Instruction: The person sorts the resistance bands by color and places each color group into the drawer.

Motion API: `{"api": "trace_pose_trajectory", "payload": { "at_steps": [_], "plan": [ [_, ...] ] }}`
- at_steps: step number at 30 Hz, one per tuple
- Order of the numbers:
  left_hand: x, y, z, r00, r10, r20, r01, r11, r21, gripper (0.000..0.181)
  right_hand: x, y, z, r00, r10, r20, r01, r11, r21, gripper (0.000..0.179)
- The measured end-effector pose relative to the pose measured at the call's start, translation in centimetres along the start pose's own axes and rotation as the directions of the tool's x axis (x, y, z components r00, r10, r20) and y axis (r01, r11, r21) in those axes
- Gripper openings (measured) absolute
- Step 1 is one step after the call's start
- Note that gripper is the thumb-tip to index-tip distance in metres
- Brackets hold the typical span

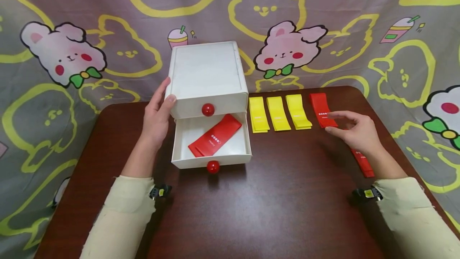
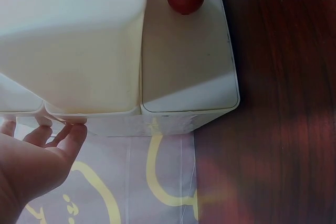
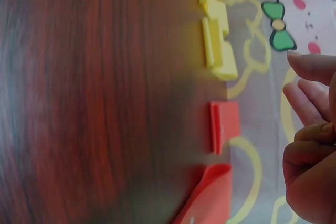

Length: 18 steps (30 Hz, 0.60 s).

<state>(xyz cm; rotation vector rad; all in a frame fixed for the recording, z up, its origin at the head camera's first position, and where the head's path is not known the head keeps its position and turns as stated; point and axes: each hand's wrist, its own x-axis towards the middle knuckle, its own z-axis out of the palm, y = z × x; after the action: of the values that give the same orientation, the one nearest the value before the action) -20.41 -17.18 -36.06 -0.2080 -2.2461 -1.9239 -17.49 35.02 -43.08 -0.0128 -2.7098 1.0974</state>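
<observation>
The left hand (image 1: 158,111) rested with loose fingers against the white cabinet (image 1: 205,69); the right hand (image 1: 355,131) hung, thumb and forefinger apart, near a red strip (image 1: 319,104) beside yellow strips (image 1: 278,113). Another red strip (image 1: 215,136) lay aslant in the pulled-out lower drawer (image 1: 192,164).

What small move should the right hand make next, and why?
Probably pinch the red strip in front of it: the right hand holds nothing, its fingers are parted at that strip in the head view, and the lower drawer stands open with another red strip inside, while the left hand rests against the cabinet.
</observation>
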Motion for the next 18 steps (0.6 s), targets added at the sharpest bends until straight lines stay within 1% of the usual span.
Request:
{"api": "trace_pose_trajectory", "payload": {
  "at_steps": [5, 9, 14, 18],
  "plan": [
    [0.0, 0.1, 0.0, 1.000, -0.002, 0.003, 0.002, 1.000, 0.006, 0.055, 0.4, 1.6, -0.6, 0.998, 0.044, 0.042, -0.043, 0.999, -0.020, 0.046],
    [0.0, 0.2, 0.0, 1.000, -0.005, 0.003, 0.005, 1.000, 0.013, 0.055, 0.5, 2.6, -1.2, 0.997, 0.057, 0.058, -0.056, 0.998, -0.013, 0.045],
    [0.0, 0.2, 0.0, 1.000, -0.007, -0.001, 0.007, 1.000, 0.015, 0.055, 0.5, 3.8, -1.9, 0.991, 0.097, 0.091, -0.096, 0.995, -0.013, 0.047],
    [0.0, 0.1, 0.0, 1.000, -0.009, -0.001, 0.009, 1.000, 0.015, 0.054, 0.6, 5.1, -2.4, 0.988, 0.100, 0.116, -0.097, 0.995, -0.024, 0.047]
  ]
}}
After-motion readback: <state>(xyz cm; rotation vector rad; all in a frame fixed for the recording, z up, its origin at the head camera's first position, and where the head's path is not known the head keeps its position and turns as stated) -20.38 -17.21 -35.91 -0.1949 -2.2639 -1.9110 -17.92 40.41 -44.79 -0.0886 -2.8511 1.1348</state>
